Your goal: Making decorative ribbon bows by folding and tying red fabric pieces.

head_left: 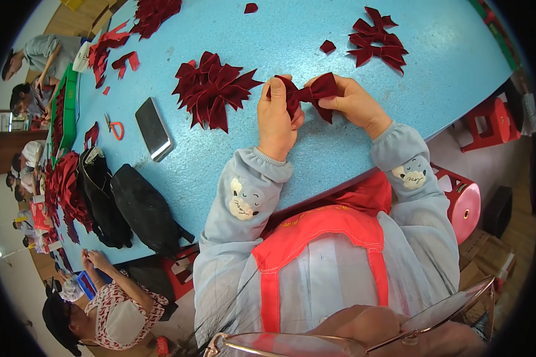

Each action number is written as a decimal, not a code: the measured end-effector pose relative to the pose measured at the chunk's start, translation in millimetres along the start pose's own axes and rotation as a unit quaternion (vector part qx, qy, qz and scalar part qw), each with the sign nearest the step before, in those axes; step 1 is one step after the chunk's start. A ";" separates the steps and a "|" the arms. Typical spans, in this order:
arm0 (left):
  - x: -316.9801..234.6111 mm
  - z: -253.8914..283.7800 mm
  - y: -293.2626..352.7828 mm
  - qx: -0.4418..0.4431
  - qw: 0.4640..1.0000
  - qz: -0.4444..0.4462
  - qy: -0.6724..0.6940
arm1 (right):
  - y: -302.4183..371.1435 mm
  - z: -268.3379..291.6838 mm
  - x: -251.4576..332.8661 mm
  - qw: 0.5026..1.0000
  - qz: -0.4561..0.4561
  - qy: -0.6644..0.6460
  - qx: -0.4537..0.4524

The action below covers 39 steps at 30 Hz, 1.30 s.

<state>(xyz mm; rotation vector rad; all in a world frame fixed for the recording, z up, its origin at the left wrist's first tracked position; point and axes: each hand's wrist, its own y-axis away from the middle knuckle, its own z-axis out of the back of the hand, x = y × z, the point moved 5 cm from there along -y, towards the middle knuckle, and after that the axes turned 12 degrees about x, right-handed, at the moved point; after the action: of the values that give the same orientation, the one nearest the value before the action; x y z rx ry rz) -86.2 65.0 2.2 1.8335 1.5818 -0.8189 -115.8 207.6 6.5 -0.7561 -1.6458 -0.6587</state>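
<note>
A dark red velvet bow (307, 94) is stretched between my two hands, above the near side of the blue table. My left hand (276, 116) pinches its left loop between thumb and fingers. The right loop and tail are gripped by my right hand (354, 102). The bow's knot shows in the middle, between the hands. Just left of my left hand lies a heap of similar bows (211, 89). Another small group of bows (376, 40) rests beyond my right hand. Parts of the held bow are hidden behind my fingers.
On the blue table (220, 172) lie a phone (153, 128), orange-handled scissors (114, 127), two black pouches (144, 205), red fabric scraps (327, 46) and more bows (155, 16). A green tray (67, 113) stands at the left. Co-workers sit along that side. Red stools (488, 125) stand at right.
</note>
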 end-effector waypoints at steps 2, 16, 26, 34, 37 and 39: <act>1.6 0.5 0.0 0.019 1.000 0.005 0.008 | 1.2 1.7 -3.9 1.000 -0.009 -0.006 0.005; 13.4 2.0 0.0 0.015 0.999 0.012 -0.031 | -1.1 9.7 -6.7 0.997 -0.006 -0.068 -0.040; 19.2 7.3 -0.4 -0.021 1.000 -0.019 -0.008 | -1.4 0.0 -5.3 0.998 -0.042 0.010 -0.037; 14.5 11.6 -0.7 -0.027 0.992 0.026 0.121 | 0.0 18.5 -1.5 0.982 -0.033 0.173 -0.071; 15.5 11.4 -1.4 -0.013 0.989 0.043 0.142 | 4.8 32.2 -2.6 0.972 0.046 -0.159 -0.168; 15.7 11.7 -0.9 -0.021 0.988 0.041 0.150 | 2.2 25.6 -2.5 0.984 0.030 -0.125 -0.126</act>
<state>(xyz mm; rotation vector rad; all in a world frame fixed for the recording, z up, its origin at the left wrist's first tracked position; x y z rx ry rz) -86.3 66.2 -17.4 2.0499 1.6747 -0.4844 -129.6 228.2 -0.8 -1.1043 -1.7778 -0.7615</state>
